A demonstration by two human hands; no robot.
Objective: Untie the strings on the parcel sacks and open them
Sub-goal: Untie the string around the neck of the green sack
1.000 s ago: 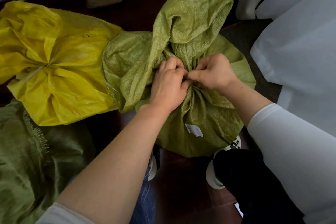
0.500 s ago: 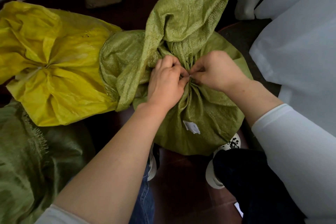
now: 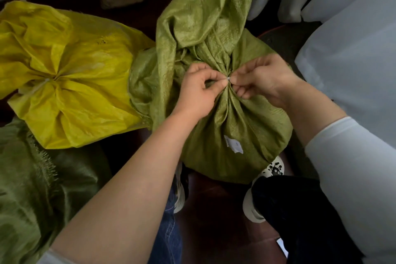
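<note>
While the green sack stands bunched on the dark floor between the feet, beside a tied yellow sack and pale curtains, the left hand and right hand meet, both pinching the white string. Better to tease the knot loose than yank.

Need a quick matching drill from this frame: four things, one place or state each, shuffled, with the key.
Things:
1. yellow sack
2. light green sack
3. white label
4. dark green sack

Places or states:
A. stuck on the near side of the light green sack
B. bottom left, frayed edge showing
C. neck pinched by the left hand and right hand
D. far left, tied shut, untouched

Pairs: 1-D, 2-C, 3-A, 4-B
</note>
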